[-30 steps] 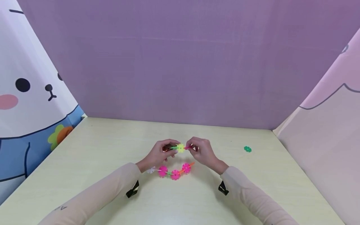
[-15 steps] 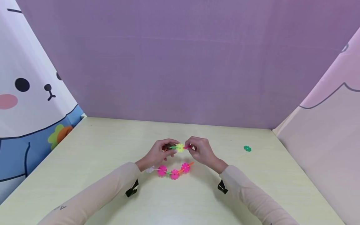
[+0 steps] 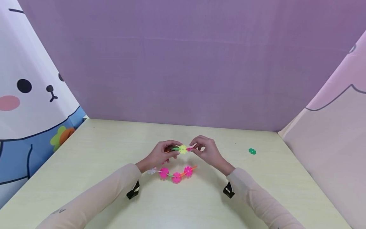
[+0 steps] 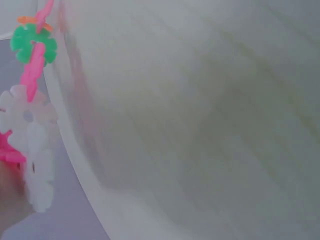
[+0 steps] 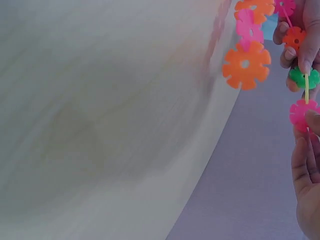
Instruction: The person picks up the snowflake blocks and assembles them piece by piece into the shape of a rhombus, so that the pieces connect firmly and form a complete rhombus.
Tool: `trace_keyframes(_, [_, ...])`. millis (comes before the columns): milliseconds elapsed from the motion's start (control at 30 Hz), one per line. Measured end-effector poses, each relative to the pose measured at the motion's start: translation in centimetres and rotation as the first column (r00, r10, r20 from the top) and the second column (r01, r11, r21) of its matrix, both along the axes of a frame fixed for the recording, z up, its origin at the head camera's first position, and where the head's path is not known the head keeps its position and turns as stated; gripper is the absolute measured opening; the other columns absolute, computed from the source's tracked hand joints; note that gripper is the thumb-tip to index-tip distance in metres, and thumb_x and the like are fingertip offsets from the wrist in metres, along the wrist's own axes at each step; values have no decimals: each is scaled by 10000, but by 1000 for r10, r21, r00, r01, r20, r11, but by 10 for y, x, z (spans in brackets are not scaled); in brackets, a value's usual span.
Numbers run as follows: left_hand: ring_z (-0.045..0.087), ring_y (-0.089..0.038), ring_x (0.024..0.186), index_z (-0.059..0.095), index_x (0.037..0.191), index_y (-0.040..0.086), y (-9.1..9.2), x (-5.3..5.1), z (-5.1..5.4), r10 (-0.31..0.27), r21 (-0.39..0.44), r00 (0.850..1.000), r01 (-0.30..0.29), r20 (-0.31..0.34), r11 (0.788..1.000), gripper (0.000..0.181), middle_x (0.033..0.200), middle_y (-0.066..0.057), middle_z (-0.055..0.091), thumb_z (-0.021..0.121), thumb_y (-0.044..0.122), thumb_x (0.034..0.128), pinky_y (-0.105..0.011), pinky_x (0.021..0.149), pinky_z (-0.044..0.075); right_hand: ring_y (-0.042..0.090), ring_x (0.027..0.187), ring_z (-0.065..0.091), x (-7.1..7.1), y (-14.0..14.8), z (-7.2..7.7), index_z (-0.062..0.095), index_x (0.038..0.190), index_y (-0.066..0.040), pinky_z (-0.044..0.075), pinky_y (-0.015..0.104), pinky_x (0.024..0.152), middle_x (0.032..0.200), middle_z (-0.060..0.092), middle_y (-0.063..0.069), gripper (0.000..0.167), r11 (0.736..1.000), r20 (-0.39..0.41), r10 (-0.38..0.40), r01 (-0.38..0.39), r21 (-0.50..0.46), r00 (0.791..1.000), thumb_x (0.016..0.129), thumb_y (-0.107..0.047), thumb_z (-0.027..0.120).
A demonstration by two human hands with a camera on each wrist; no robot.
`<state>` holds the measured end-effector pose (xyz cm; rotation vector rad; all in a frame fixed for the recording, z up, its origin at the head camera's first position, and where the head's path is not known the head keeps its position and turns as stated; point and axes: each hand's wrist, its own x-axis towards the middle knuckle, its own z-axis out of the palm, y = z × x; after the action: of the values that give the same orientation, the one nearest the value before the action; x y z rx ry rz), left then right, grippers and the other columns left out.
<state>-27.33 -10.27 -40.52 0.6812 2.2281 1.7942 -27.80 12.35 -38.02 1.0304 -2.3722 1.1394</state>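
Observation:
A chain of slotted flower-shaped plastic discs is between both hands. My left hand [image 3: 160, 156] grips it near a green disc [image 5: 304, 78], with an orange-red disc [image 5: 294, 38] beside its fingers. Seen edge-on in the right wrist view, a yellow disc [image 3: 182, 149] bridges the gap between the hands. At the right end my right hand [image 3: 209, 153] pinches a pink disc [image 5: 301, 113] between thumb and fingers. Below the hands runs a strand of pink discs [image 3: 176, 178] with a white disc [image 3: 151, 171] at its left. Whether this strand joins the held part cannot be told.
A loose green disc [image 3: 252, 151] lies on the pale table [image 3: 183, 206] at the right. Behind the table rises a purple panel [image 3: 183, 63]. Printed cloths hang at both sides, the left one [image 3: 28, 121] with a cartoon animal.
My right hand has shifted its fingers: they now stand higher and straighter around the pink disc, and more of that disc shows. The left hand and the loose green disc stay nearly in place.

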Motion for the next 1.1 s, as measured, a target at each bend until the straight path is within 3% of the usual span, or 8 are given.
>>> trace_keyframes(200, [549,-436,833,572,1200,149,0,1,0,-9,4,1000,9,-13,1000,325,979,-289,595,601,194,879,-327,507,483,117,729,608,1,1,-2,687,776,-82,510,286,560,814,655,18,84,1000,-5,-28,28,6,1000,743,-14,723])
trace_keyframes(367, [562,-416,828,574,1198,148,-1,0,-1,-3,1,1000,3,-10,1000,326,994,-278,604,605,188,877,-309,503,480,84,687,604,4,1,-2,700,799,-109,499,219,533,799,675,-8,93,999,7,-48,47,17,999,757,-27,714])
trace_keyframes(633, [542,-462,851,556,1219,95,-3,3,3,-2,-2,1000,2,9,1000,328,988,-288,601,575,109,892,-357,511,478,79,679,596,6,0,-3,701,826,-96,503,213,540,810,687,7,137,999,10,-38,38,24,999,757,22,692])
trace_keyframes(833, [534,-479,859,550,1229,89,-3,3,4,2,-2,1000,-2,14,1000,340,974,-261,611,574,94,890,-376,514,477,69,672,581,6,-1,-3,711,811,-111,480,207,505,803,688,-10,131,999,-40,-49,50,23,998,755,7,701])
trace_keyframes(1100, [537,-449,839,581,1197,139,-1,1,-4,15,19,1000,-15,1,1000,331,992,-295,590,611,185,871,-296,485,457,90,685,609,4,0,-3,713,823,-69,520,193,584,782,674,25,157,999,-101,36,-34,20,994,744,64,682])
